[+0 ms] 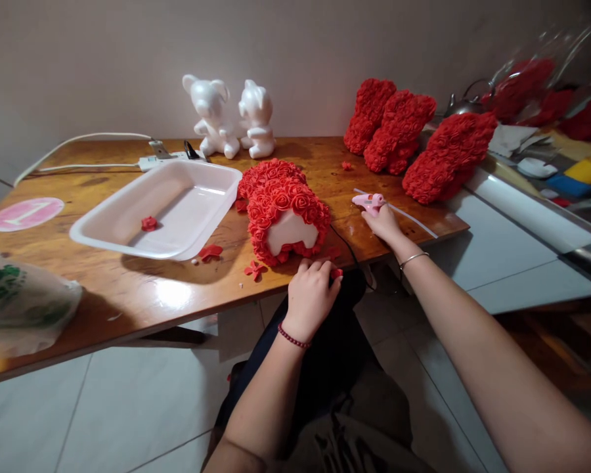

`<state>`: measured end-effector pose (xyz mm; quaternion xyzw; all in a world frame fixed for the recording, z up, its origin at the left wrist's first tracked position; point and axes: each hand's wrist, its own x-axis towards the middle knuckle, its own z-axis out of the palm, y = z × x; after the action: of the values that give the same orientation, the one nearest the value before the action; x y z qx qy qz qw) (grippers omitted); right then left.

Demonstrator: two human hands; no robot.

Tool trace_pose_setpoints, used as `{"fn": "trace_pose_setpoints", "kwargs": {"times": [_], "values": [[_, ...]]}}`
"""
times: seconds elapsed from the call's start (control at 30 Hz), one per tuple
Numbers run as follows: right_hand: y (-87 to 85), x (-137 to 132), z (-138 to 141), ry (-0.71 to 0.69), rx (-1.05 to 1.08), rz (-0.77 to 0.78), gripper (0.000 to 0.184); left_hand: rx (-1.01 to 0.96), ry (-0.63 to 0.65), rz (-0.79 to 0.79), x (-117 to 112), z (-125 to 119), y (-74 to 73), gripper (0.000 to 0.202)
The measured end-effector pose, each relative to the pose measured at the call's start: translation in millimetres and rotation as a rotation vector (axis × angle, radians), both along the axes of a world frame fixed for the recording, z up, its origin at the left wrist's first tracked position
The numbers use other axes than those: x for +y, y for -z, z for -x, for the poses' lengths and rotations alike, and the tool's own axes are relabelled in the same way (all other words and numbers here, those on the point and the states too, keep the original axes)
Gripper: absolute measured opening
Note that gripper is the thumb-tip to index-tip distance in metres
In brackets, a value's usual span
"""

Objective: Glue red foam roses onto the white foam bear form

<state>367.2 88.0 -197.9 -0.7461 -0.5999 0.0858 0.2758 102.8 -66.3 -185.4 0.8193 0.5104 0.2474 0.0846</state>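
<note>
My left hand point(311, 293) is closed at the table's front edge, with a red foam rose point(336, 273) pinched between thumb and fingers. Just behind it lies a bear figure point(285, 207) covered in red roses, its bare white base point(291, 233) facing me. Farther right, my right hand point(383, 222) is wrapped round a pink glue gun point(369, 201) that rests low over the table. A translucent glue stick point(408, 219) runs out behind the gun. Loose red petals point(255, 270) lie left of the bear.
A white plastic tray point(128, 246) holds one red rose point(149, 224). Behind stand two bare white foam bears point(211, 118) and a power strip point(165, 159). Several rose-covered bears point(398, 131) stand at the back right. A plastic bag point(24, 302) sits at the left; a black cord point(347, 243) hangs over the edge.
</note>
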Motion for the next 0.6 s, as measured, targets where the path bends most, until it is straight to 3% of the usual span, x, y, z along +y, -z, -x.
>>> {"fn": "trace_pose_setpoints", "kwargs": {"times": [0.13,0.27,0.33,0.43,0.6], "values": [[-5.7,-34.3,10.2,0.150,0.057,-0.089,0.062,0.012,-0.002,-0.011,-0.4,-0.2,0.5,0.022],[-12.6,-79.7,38.6,0.247,-0.148,-0.416,0.037,0.011,0.007,-0.010,-0.3,-0.5,0.0,0.021],[-17.5,-96.3,54.8,0.041,-0.118,-0.362,0.023,0.008,0.013,-0.016,-0.4,-0.5,-0.6,0.021],[-24.9,-108.1,73.1,-0.284,-0.016,-0.216,0.019,0.010,0.012,-0.024,-0.8,-0.6,-1.1,0.021],[-27.3,-105.2,83.5,-0.338,-0.093,-0.048,0.024,0.000,0.014,-0.009,-0.5,-1.2,0.8,0.020]]}}
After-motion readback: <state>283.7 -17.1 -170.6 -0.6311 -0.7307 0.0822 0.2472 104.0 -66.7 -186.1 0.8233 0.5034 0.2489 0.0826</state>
